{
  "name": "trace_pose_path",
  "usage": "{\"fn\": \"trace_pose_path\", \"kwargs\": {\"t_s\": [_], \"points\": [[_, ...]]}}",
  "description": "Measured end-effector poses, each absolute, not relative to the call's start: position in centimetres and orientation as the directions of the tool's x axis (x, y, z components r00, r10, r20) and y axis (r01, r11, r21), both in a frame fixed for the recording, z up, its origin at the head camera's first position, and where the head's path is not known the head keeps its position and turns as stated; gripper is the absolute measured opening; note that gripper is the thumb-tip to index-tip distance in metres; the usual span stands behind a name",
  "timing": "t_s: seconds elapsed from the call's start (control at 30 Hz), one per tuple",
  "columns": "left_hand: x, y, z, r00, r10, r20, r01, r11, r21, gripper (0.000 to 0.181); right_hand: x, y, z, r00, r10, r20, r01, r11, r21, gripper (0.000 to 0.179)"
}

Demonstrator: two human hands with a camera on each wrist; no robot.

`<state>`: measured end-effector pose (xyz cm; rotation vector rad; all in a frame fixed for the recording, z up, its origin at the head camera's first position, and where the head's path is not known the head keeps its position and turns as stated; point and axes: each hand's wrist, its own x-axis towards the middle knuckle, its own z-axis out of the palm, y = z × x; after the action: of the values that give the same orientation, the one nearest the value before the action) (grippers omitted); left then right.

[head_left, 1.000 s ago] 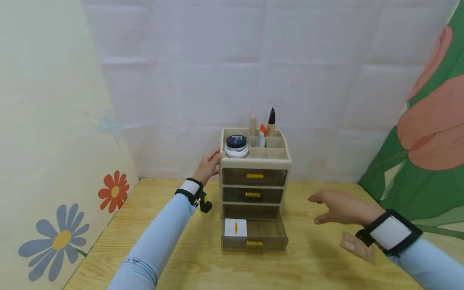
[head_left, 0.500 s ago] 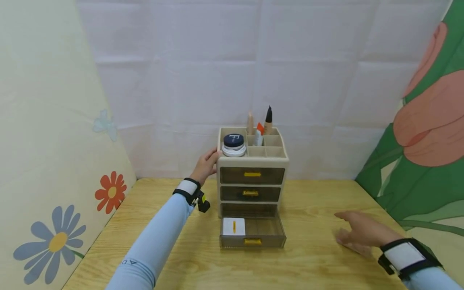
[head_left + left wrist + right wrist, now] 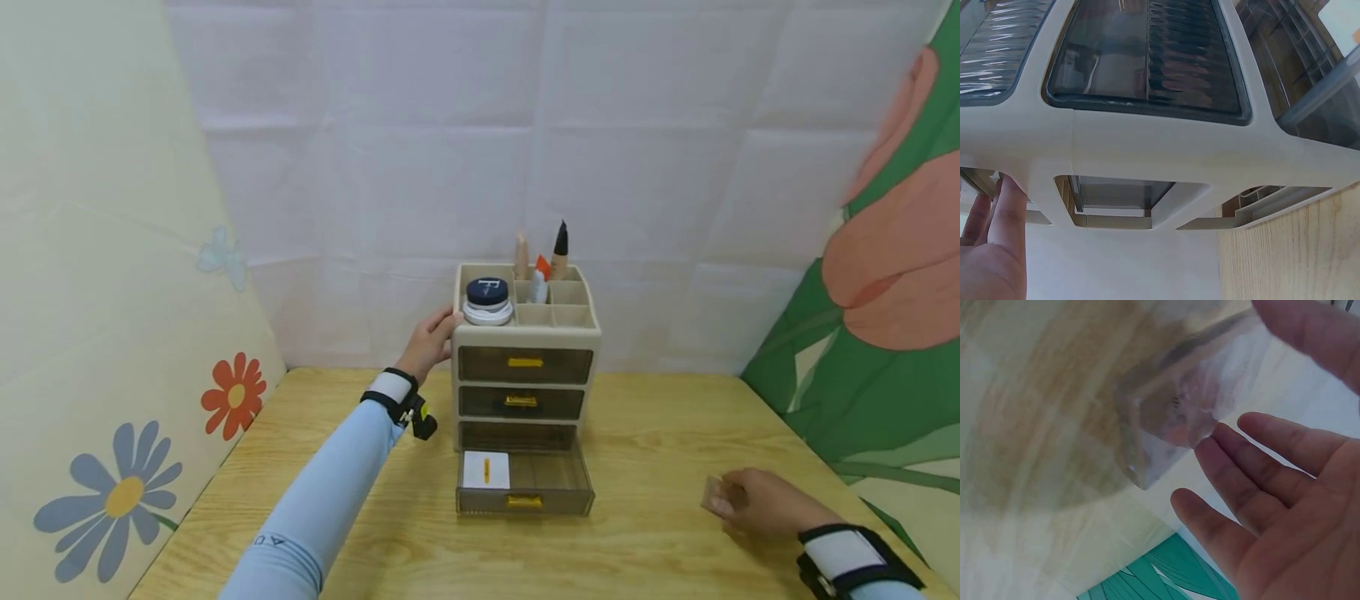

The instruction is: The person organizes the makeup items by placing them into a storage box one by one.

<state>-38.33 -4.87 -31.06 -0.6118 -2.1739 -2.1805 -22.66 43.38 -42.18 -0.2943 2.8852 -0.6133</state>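
A cream makeup organizer [image 3: 528, 333] with smoky drawers stands at the middle of the table. My left hand [image 3: 429, 342] holds its upper left side, thumb at the front corner; in the left wrist view fingers [image 3: 1009, 212] reach into a side opening. The bottom drawer [image 3: 551, 475] is pulled out, with a white square item [image 3: 486, 470] in its left part. At the right my right hand [image 3: 772, 500] grips a small flat packet [image 3: 711, 497], tilted up. The right wrist view has the clear-faced packet, pinkish inside, between thumb and fingertips [image 3: 1205, 447].
On the organizer's top sit a dark-lidded round jar [image 3: 487, 291] over a white round case [image 3: 487, 313], a white tube with an orange end [image 3: 539, 282], a black-capped tube [image 3: 560, 250] and a beige tube [image 3: 521, 257]. A white cloth [image 3: 375, 167] hangs behind the wooden table [image 3: 652, 417].
My right hand has moved right and down to the packet lying on the table, and its fingers have closed on it and tilted it up. The left hand stays at the organizer.
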Motion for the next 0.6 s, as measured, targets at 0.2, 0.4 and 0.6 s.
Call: {"fn": "trace_pose_path", "kwargs": {"t_s": [0.2, 0.4, 0.6], "points": [[-38.3, -4.8, -31.2, -0.925, 0.267, 0.271, 0.27, -0.042, 0.962, 0.055, -22.6, 44.1, -43.0, -0.95, -0.305, -0.071, -0.248, 0.871, -0.424, 0.021], [-38.2, -4.7, -31.2, -0.922, 0.279, 0.268, 0.263, -0.055, 0.963, 0.055, -22.7, 44.2, -43.3, -0.964, -0.254, -0.084, -0.196, 0.886, -0.421, 0.018], [-38.2, -4.7, -31.2, -0.928, 0.256, 0.271, 0.269, -0.044, 0.962, 0.055, -23.1, 44.0, -43.6, -0.978, -0.186, -0.093, -0.128, 0.892, -0.433, 0.018]]}}
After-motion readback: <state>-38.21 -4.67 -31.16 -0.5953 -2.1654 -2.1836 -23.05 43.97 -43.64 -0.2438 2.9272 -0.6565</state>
